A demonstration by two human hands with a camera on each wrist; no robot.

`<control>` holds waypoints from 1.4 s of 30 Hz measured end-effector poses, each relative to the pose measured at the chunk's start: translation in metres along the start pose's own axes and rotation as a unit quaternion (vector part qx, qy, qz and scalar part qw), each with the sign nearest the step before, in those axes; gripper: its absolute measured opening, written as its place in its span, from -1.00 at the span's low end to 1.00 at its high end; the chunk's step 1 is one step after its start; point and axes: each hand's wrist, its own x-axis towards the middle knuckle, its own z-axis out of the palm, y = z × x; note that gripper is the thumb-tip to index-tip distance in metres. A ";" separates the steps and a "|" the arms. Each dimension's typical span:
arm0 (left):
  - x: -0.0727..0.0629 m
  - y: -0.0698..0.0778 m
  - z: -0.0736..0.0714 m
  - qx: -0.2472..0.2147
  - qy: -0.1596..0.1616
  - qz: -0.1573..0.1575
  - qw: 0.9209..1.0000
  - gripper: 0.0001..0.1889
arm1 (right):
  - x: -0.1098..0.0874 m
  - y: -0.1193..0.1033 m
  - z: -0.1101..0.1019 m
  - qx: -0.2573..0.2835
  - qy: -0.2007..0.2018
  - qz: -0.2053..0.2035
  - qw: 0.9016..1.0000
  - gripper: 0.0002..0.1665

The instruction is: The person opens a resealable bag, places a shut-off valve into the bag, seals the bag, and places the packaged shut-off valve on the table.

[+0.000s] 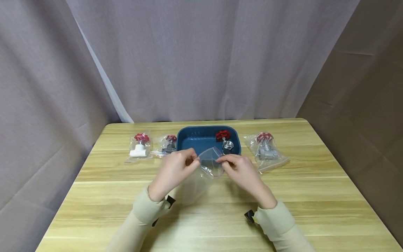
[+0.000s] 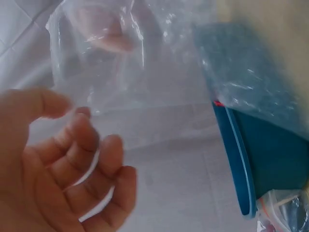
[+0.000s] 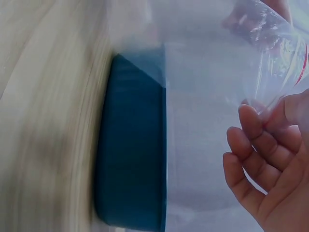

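Between the two hands hangs a clear zip bag (image 1: 209,164), in front of the blue tray. My left hand (image 1: 177,169) pinches its left edge between thumb and forefinger. The other edge, near the red seal line, is pinched by my right hand (image 1: 245,175). In the right wrist view, the bag's plastic (image 3: 275,53) spreads above the curled right fingers (image 3: 248,150). No object shows inside the bag. A metal valve with a red handwheel (image 1: 223,135) lies at the right end of the tray (image 1: 198,129).
On the left lie two bagged valves, one with a white body (image 1: 138,151), the other with a dark body (image 1: 170,147). Right of the tray sits a bagged grey valve (image 1: 267,152). A curtain (image 1: 189,70) hangs behind the wooden table (image 1: 315,196).
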 end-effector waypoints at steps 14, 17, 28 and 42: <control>-0.002 0.006 0.007 0.025 -0.055 -0.037 0.997 -0.95 | 0.002 -0.013 0.009 -0.040 0.006 -0.053 0.998 -0.88; -0.003 0.008 0.007 0.029 -0.029 -0.030 0.999 -0.93 | 0.001 -0.016 0.009 -0.042 0.005 -0.050 0.998 -0.87; -0.005 0.014 0.000 0.034 0.019 -0.022 0.999 -0.92 | -0.002 -0.019 0.010 -0.028 -0.010 -0.033 0.999 -0.70; -0.006 0.016 -0.005 0.031 -0.031 -0.008 0.999 -0.87 | 0.004 -0.008 0.011 -0.010 0.058 -0.017 0.998 -0.89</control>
